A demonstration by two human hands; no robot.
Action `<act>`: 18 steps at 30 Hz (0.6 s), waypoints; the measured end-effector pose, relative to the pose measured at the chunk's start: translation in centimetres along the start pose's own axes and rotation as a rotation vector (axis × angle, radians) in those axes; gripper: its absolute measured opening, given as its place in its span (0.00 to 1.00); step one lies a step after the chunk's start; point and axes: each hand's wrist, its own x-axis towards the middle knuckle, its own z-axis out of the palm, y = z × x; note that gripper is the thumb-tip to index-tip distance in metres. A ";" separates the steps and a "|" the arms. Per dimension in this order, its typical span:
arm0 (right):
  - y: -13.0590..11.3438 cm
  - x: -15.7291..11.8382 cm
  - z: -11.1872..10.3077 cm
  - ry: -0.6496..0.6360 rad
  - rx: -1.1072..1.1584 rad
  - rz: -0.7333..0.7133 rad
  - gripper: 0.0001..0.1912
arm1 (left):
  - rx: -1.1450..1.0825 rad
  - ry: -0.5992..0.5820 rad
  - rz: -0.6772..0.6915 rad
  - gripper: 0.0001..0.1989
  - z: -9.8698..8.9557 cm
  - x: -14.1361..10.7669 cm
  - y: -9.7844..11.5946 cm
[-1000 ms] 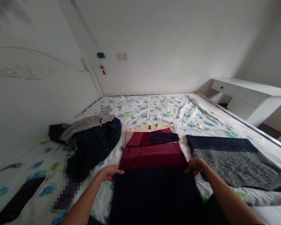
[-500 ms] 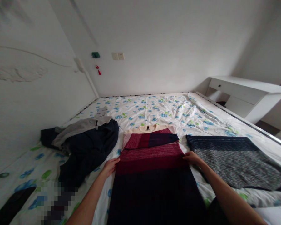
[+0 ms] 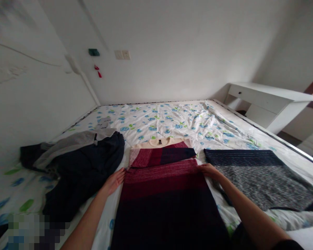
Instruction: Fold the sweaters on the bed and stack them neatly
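Note:
A knitted sweater lies flat in front of me, banded cream, heathered red, dark red and navy. Its collar points away from me, and a sleeve is folded across the chest. At the left edge, just below the sleeve, the fingertips of my left hand pinch the knit, with the other fingers loosely extended. My right hand grips the opposite edge at about the same height, thumb and fingers closed on it. The lower end of the sweater runs out of view.
On the left a dark navy garment with grey lining lies heaped. A folded grey and navy knit garment lies to the right. Beneath is a floral bedsheet. A white desk stands beyond the bed's right edge.
Both hands have shifted a little up the sweater's sides toward the folded sleeve. My left hand's fingers have straightened somewhat. The camera view has turned slightly right.

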 end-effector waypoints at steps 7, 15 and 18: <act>-2.2 5.4 -0.5 0.087 0.101 -0.043 0.15 | 0.034 -0.065 0.048 0.04 1.6 3.0 1.5; -6.2 12.3 -3.6 0.089 -0.133 0.051 0.10 | 0.330 -0.226 -0.003 0.14 1.8 7.9 4.7; -8.2 14.1 -4.2 0.027 -0.086 0.142 0.08 | 0.347 -0.200 0.001 0.11 2.3 10.0 5.6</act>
